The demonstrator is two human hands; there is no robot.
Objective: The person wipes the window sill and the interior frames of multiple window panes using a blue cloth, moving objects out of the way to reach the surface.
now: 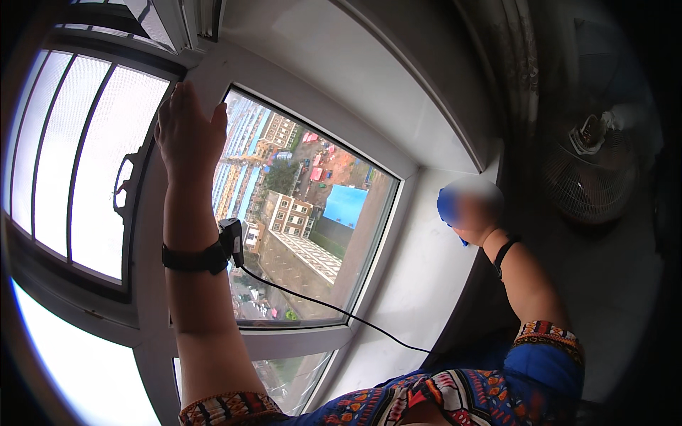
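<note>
My left hand [190,138] reaches up against the white window frame [145,284], its palm toward the frame. The fingers are stretched out and the thumb stands apart; nothing shows in it. A black wrist strap [192,257] with a small device [231,241] sits on that arm. My right hand [483,221] is over the windowsill's [419,263] right edge, closed on a blue cloth [447,206]. A blurred patch hides most of its fingers. The window pane [284,213] lies between my hands, with buildings far below behind it.
A black cable [312,299] runs from the left wrist device across the pane and sill. At left, a window sash [131,234] with a handle [122,186] and dark bars stands over bright glass. A fan [590,170] is in the dim area at right, near a curtain [522,57].
</note>
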